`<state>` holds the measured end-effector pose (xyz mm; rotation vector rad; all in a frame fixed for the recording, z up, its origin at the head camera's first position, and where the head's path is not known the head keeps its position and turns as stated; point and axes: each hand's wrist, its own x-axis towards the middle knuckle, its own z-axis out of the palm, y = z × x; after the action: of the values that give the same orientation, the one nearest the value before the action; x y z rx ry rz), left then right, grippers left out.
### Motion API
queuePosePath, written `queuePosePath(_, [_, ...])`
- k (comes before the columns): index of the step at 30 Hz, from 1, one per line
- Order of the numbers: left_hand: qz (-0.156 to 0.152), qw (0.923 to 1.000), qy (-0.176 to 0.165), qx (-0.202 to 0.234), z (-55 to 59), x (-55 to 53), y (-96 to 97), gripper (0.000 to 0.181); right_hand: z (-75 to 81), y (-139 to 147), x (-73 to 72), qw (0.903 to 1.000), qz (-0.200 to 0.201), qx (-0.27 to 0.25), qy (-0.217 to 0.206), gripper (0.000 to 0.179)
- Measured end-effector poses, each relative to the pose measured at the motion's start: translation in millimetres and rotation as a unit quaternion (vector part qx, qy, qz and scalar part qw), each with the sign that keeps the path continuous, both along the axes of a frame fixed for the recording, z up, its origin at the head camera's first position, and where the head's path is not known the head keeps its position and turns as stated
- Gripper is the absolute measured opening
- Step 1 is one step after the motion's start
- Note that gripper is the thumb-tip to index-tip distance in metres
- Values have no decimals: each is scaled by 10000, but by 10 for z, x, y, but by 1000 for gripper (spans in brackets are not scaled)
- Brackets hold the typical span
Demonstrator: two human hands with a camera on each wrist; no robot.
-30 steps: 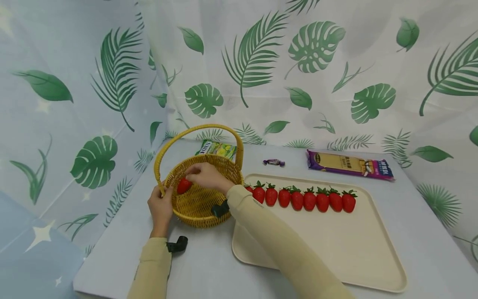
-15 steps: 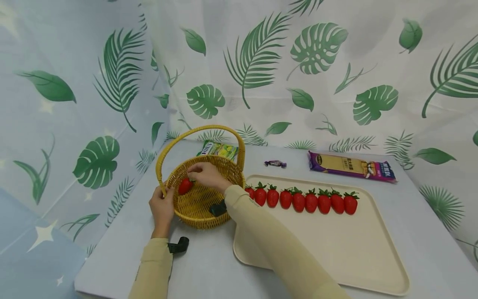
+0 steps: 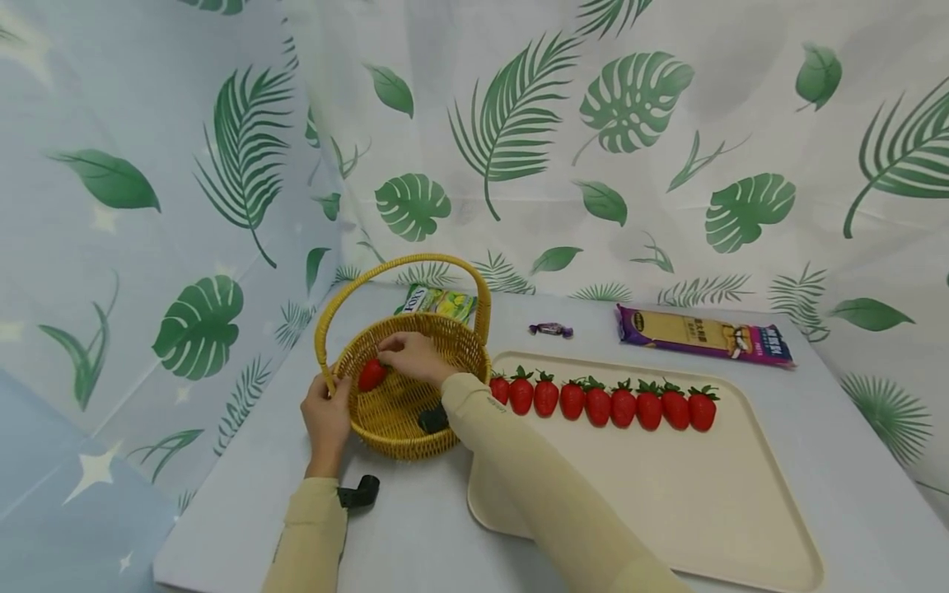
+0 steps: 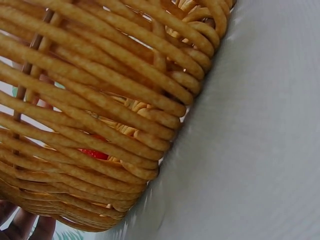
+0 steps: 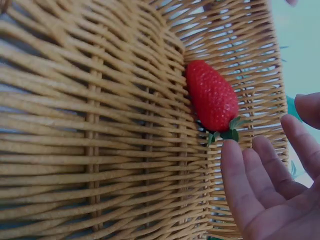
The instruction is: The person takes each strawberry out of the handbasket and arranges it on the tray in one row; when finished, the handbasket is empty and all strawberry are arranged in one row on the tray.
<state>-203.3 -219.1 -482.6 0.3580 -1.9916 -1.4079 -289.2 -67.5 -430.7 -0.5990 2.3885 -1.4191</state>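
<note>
A yellow wicker basket (image 3: 400, 445) with a tall arched handle stands on the left of the table. My left hand (image 3: 328, 418) grips its left rim at the foot of the handle; in the left wrist view the woven wall hides most of that hand. Inside the basket one red strawberry (image 5: 212, 97) leans against the side wall, its green leaves toward my right hand (image 5: 275, 185). The right hand reaches into the basket, its fingers extended close to the leaves and the thumb apart from them. In the head view the right hand partly covers the strawberry's leafy end.
Right of the basket, a beige tray (image 3: 652, 502) bears a row of several strawberries (image 3: 597, 406) along its far side. Behind are a green snack packet (image 3: 437, 303), a purple wrapped candy (image 3: 551, 329) and a long purple-and-gold package (image 3: 704, 335). A leaf-patterned cloth backs the table.
The head view has shifted slightly, so everything sits a little lower and farther right. The left hand keeps its grip, and the right hand stays by the strawberry with little visible movement.
</note>
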Motion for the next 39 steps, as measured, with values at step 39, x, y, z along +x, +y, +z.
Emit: queuePosePath(39, [-25,10000,45,70,7,18,15,11,-168,-157,35,9768,2013,736,-17,48])
